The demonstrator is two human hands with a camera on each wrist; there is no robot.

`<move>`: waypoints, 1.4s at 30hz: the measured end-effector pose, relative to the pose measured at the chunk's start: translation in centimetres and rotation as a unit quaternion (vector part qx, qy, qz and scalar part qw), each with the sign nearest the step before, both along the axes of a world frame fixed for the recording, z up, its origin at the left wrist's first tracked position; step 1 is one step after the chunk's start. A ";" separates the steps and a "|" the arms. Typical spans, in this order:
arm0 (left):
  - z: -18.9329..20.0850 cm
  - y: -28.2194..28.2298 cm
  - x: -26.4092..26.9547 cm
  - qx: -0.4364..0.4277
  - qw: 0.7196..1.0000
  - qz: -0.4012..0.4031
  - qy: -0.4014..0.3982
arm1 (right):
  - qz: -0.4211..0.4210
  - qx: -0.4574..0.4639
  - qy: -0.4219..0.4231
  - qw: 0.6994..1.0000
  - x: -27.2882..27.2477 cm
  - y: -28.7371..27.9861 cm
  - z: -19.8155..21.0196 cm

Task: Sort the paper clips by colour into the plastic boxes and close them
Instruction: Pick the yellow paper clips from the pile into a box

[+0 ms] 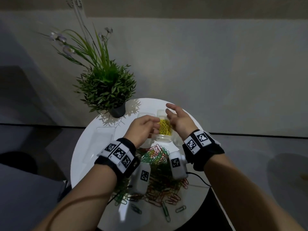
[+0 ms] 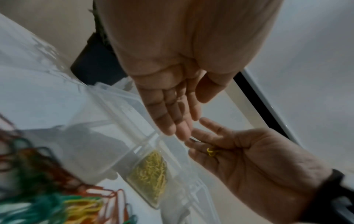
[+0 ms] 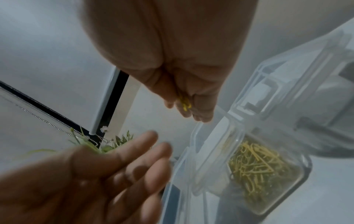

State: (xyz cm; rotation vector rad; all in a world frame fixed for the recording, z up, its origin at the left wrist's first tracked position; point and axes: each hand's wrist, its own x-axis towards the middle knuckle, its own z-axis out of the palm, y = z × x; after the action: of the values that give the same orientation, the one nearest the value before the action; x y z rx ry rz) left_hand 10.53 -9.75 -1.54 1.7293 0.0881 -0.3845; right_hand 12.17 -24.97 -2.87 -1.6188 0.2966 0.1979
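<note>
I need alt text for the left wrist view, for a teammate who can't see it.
Left hand reaches, fingers straight, toward the right hand, whose open palm carries a yellow paper clip. Below them an open clear plastic box holds yellow clips; a blurred pile of mixed clips lies on the white table.

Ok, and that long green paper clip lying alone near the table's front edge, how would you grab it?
Probably from straight above, pinching the green paper clip across its two long sides near the middle. It lies flat on the white table, clear of the pile, both sides free.
</note>
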 end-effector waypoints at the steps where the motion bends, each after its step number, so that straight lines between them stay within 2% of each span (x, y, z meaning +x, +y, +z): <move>1: -0.1 0.6 -0.9 0.006 1.000 0.001 -0.010 | 0.019 -0.021 -0.008 1.000 -0.2 0.0 0.1; 6: -1.7 2.0 -3.9 0.050 0.998 0.006 -0.036 | 0.111 -0.060 -0.055 0.990 -0.2 1.4 1.1; 10: -2.8 3.1 -5.4 0.096 0.994 0.006 -0.042 | 0.096 -0.127 -0.054 0.986 1.1 1.8 1.2; 13: -3.2 3.9 -6.4 0.118 0.992 0.003 -0.041 | 0.114 -0.128 -0.036 0.984 0.9 1.4 0.9; 17: -4.0 5.2 -7.2 0.195 0.979 0.005 -0.057 | 0.070 -0.168 -0.111 0.977 -0.3 1.0 0.6; 19: -4.5 5.5 -7.5 0.266 0.961 -0.039 -0.069 | 0.058 -0.146 -0.120 0.980 -2.2 0.9 0.4; 21: -4.6 5.2 -7.9 0.327 0.936 -0.111 -0.074 | 0.088 -0.187 -0.096 0.974 -4.8 0.6 -0.2; 25: -4.9 3.3 -9.0 0.412 0.867 -0.260 -0.108 | 0.170 -0.356 -0.040 0.918 -9.1 -0.6 -2.3; 28: -5.5 2.4 -9.0 0.447 0.845 -0.264 -0.128 | 0.159 -0.430 -0.015 0.889 -10.7 -1.7 -3.0; 32: -5.6 2.7 -8.7 0.459 0.846 -0.229 -0.148 | 0.214 -0.448 0.033 0.867 -12.1 -1.7 -3.4; 39: -6.2 4.7 -10.5 0.460 0.852 -0.199 -0.151 | 0.311 -0.494 -0.053 0.810 -13.0 0.8 -3.9; 40: -6.2 4.9 -10.7 0.461 0.852 -0.196 -0.153 | 0.308 -0.494 -0.056 0.811 -12.9 1.0 -3.8; 42: -6.2 5.3 -11.0 0.463 0.852 -0.185 -0.157 | 0.266 -0.465 -0.040 0.844 -12.8 0.8 -3.5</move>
State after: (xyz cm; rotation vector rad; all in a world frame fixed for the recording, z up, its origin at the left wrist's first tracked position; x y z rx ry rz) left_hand -0.46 -4.42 -7.71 2.7674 -0.3654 -0.3539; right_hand -0.62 -24.17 -6.36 -2.6583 -0.1835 0.4542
